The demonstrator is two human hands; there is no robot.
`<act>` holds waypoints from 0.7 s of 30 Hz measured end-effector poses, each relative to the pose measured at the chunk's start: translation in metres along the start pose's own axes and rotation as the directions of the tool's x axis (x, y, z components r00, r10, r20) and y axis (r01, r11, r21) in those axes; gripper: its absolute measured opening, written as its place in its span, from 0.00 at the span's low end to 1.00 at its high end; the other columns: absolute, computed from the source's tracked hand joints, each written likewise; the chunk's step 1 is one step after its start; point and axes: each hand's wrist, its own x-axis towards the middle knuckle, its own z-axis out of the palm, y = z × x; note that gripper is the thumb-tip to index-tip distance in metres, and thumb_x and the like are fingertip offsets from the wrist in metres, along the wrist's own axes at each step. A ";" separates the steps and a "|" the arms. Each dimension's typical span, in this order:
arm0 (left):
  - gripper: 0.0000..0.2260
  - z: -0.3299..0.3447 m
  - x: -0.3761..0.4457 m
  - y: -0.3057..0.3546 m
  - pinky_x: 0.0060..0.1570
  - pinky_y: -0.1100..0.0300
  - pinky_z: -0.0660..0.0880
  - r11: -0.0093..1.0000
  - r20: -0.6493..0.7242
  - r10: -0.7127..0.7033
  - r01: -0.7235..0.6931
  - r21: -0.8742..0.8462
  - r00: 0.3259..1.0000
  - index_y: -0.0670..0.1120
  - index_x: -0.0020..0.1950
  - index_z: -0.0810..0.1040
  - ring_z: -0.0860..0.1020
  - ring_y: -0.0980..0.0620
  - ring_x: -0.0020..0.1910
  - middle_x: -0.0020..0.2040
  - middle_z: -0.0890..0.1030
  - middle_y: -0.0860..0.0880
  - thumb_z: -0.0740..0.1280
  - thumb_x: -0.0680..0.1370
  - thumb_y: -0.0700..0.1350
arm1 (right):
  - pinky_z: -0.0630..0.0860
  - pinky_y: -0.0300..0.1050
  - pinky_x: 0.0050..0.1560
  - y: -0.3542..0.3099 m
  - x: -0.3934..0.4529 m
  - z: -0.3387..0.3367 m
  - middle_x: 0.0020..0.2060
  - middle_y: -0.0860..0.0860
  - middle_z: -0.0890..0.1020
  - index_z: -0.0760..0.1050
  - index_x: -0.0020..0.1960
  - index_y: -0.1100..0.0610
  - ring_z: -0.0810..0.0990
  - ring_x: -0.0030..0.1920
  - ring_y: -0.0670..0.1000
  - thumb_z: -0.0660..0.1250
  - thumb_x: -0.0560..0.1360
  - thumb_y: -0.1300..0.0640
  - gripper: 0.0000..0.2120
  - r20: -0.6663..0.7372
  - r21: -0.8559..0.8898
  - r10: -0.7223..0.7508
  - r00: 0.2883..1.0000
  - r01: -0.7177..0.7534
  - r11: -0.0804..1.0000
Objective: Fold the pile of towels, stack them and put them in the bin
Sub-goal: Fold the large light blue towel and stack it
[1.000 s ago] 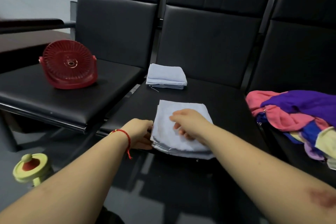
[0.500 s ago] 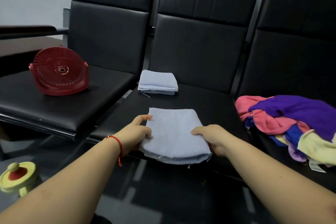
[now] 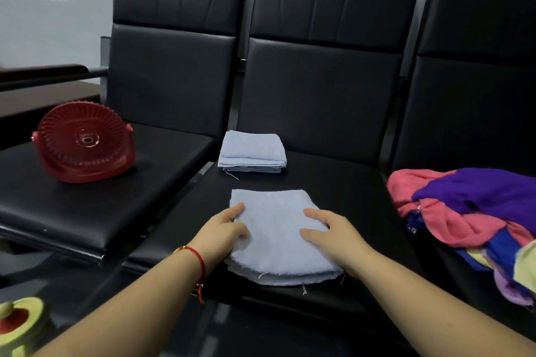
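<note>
Pale-blue folded towel (image 3: 278, 238) lies at the front of the middle seat (image 3: 348, 191), prob. so I've got flat space to square it before it goes on the finished towel stack (image 3: 251, 151) further back. Head view: left hand (image 3: 224, 230) and right hand (image 3: 330, 230) rest on its two side edges w/ fingers relaxed, grasping nothing, forearms reaching fwd. Unfolded coloured pile (image 3: 467, 211) waits on the right seat; no bin in view.

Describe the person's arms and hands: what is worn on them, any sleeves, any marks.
Both forearms are bare, with no sleeves in view. The left wrist carries a thin red cord bracelet with a small gold-coloured bead and a loose end hanging below the wrist. The left hand and the right hand wear no gloves, and no rings or watch show. No other markings can be made out.
</note>
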 end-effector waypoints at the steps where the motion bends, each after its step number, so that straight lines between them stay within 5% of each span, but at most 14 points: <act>1: 0.32 -0.002 0.008 0.000 0.44 0.68 0.71 1.000 -0.007 0.000 0.000 0.009 1.000 0.51 0.72 0.68 0.76 0.59 0.42 0.65 0.73 0.52 0.67 0.68 0.39 | 0.65 0.39 0.66 -0.003 0.008 -0.001 0.71 0.48 0.68 0.68 0.71 0.49 0.68 0.69 0.48 0.68 0.74 0.58 0.26 -0.001 0.005 -0.017 1.000 0.017 1.000; 4: 0.39 -0.011 0.035 0.005 0.56 0.62 0.72 1.000 -0.025 0.002 -0.002 0.015 1.000 0.52 0.72 0.68 0.77 0.54 0.56 0.67 0.73 0.50 0.64 0.59 0.42 | 0.65 0.37 0.62 -0.014 0.033 -0.005 0.70 0.47 0.68 0.67 0.71 0.47 0.68 0.68 0.47 0.68 0.75 0.60 0.27 -0.012 0.017 -0.085 0.996 0.085 0.996; 7: 0.39 -0.023 0.070 0.023 0.54 0.60 0.73 0.999 -0.060 0.031 -0.030 0.027 0.998 0.49 0.73 0.69 0.78 0.53 0.50 0.63 0.75 0.50 0.67 0.60 0.40 | 0.66 0.36 0.58 -0.030 0.069 -0.011 0.69 0.47 0.69 0.67 0.71 0.47 0.69 0.64 0.45 0.70 0.74 0.59 0.28 -0.029 0.046 -0.145 0.989 0.146 0.988; 10: 0.33 -0.035 0.116 0.049 0.60 0.61 0.70 0.994 -0.078 0.090 -0.084 0.066 0.993 0.49 0.73 0.67 0.75 0.51 0.59 0.64 0.73 0.49 0.68 0.70 0.33 | 0.67 0.37 0.58 -0.049 0.116 -0.018 0.69 0.49 0.70 0.67 0.72 0.48 0.70 0.66 0.47 0.70 0.74 0.60 0.28 -0.070 0.064 -0.200 0.977 0.204 0.977; 14: 0.36 -0.053 0.169 0.080 0.67 0.58 0.67 0.967 -0.079 0.134 -0.113 0.227 0.988 0.53 0.72 0.68 0.72 0.51 0.65 0.69 0.71 0.49 0.71 0.65 0.40 | 0.66 0.36 0.56 -0.074 0.174 -0.026 0.70 0.49 0.68 0.66 0.72 0.49 0.69 0.66 0.48 0.69 0.75 0.60 0.28 -0.095 0.072 -0.243 0.965 0.250 0.965; 17: 0.36 -0.063 0.211 0.096 0.65 0.55 0.71 0.947 -0.093 0.145 -0.111 0.302 0.985 0.55 0.72 0.68 0.76 0.48 0.61 0.68 0.72 0.49 0.70 0.64 0.40 | 0.66 0.37 0.56 -0.087 0.223 -0.027 0.71 0.50 0.67 0.66 0.73 0.49 0.69 0.67 0.50 0.69 0.75 0.59 0.29 -0.107 0.072 -0.264 0.959 0.272 0.960; 21: 0.31 -0.071 0.255 0.107 0.56 0.64 0.71 0.934 -0.113 0.189 -0.143 0.326 0.975 0.55 0.72 0.68 0.73 0.54 0.56 0.62 0.71 0.54 0.67 0.72 0.36 | 0.68 0.39 0.58 -0.088 0.271 -0.022 0.72 0.51 0.66 0.65 0.73 0.50 0.70 0.67 0.52 0.70 0.74 0.59 0.30 -0.119 0.100 -0.263 0.957 0.275 0.956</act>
